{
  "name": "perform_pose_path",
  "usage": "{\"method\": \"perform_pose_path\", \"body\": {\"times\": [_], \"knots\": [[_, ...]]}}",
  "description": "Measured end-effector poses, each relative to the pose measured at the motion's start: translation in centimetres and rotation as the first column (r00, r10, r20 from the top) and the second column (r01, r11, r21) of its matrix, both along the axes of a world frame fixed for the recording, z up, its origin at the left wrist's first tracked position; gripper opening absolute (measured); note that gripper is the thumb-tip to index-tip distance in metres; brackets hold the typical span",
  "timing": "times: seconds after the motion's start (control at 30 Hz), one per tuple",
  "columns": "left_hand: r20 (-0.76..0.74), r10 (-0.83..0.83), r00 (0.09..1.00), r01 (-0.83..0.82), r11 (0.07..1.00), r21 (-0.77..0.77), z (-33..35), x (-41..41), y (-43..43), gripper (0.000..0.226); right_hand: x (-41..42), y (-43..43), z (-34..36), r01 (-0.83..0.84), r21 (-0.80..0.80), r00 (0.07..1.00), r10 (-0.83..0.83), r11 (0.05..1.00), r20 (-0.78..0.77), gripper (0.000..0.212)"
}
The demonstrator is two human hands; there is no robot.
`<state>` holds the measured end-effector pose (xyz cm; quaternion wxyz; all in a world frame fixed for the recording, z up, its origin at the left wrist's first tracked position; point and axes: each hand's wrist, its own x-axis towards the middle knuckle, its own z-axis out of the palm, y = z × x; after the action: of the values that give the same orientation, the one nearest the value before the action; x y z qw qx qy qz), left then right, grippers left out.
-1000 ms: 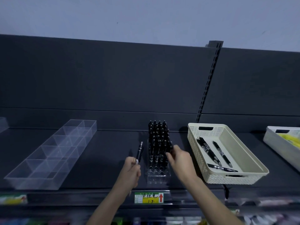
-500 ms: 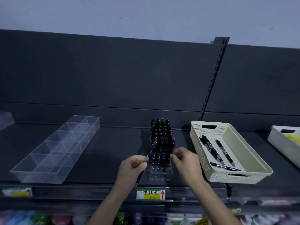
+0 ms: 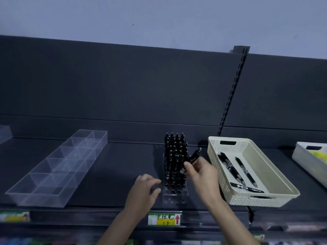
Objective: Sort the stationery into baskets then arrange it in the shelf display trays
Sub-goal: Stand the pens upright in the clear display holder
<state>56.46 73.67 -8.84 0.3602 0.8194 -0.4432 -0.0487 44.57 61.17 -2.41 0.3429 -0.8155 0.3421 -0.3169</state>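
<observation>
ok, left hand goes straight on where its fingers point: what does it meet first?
Likely the lower left wall of the clear pen holder: the left hand points right at it, fingertips seemingly just short. Depth is unclear.

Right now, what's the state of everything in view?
Left hand: grip relaxed, empty, beside stand.
Right hand: grip pinches held pen, tilted.
Pen stand: mostly full, front holes empty.
Cream basket: four loose pens lying inside.
Divider tray: compartments empty.
Right basket: cut off, yellow contents.
</observation>
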Motion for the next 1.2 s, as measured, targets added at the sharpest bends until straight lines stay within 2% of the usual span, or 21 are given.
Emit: {"method": "perform_pose_path", "body": {"times": [0.1, 0.3, 0.47, 0.73, 0.83, 1.0, 1.2], "knots": [[0.029, -0.084, 0.996, 0.083, 0.996, 0.043, -0.6, -0.1, -0.2, 0.039, 1.3, 0.6, -0.5, -0.047, -0.028, 0.999, 0.047, 0.999, -0.008, 0.019], [0.013, -0.100, 0.995, 0.100, 0.995, 0.000, -2.0, 0.5, -0.5, 0.035, 2.9, 1.4, -1.8, -0.100, -0.194, 0.968, 0.050, 0.976, -0.247, 0.024], [0.042, -0.126, 0.991, 0.127, 0.992, -0.003, -2.0, 1.0, -0.5, 0.033, 3.3, 2.1, -3.2, -0.108, -0.196, 0.939, 0.035, 0.975, -0.343, 0.024], [0.077, -0.230, 0.970, 0.219, 0.967, 0.133, -0.7, 1.9, -0.1, 0.034, 3.2, 2.5, -3.9, -0.018, -0.104, 0.950, -0.015, 0.994, -0.313, 0.022], [0.056, -0.221, 0.974, 0.217, 0.974, 0.066, -0.7, 1.9, 0.2, 0.035, 1.2, 2.3, -4.2, 0.005, -0.034, 0.958, -0.015, 0.999, -0.286, 0.032], [-0.038, -0.200, 0.979, 0.197, 0.978, -0.066, 0.9, -0.3, 0.4, 0.037, -3.2, 0.4, -3.4, 0.044, -0.093, 0.954, -0.070, 0.995, -0.291, 0.033], [-0.116, -0.261, 0.958, 0.241, 0.957, -0.162, 3.9, -4.8, -3.2, 0.031, -9.5, -4.2, -0.7, 0.158, -0.129, 0.979, -0.172, 0.979, -0.106, 0.021]]}}
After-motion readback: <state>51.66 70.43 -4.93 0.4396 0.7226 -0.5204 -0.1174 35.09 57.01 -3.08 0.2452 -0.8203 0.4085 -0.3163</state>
